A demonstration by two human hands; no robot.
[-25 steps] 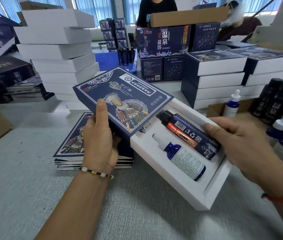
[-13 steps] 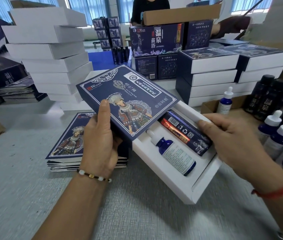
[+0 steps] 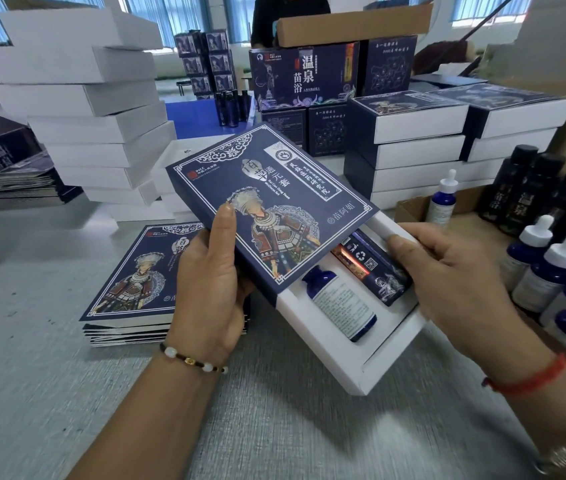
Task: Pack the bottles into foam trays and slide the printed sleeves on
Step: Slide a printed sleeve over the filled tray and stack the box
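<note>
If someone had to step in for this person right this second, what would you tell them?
Left hand grips the printed sleeve, thumb on top. Right hand holds the white foam tray at its far edge.
Both bottles sit in the tray: the dark printed bottle and the blue dropper bottle.
Done: tray filled, sleeve partly on, covering the bottle tops.
Left: push the sleeve fully over the tray, set the box aside. More flat sleeves lie stacked under the left hand, loose dropper bottles at the right.

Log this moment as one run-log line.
step: sleeving | left hand: holds printed sleeve | right hand: holds foam tray | sleeve: partway on
</note>
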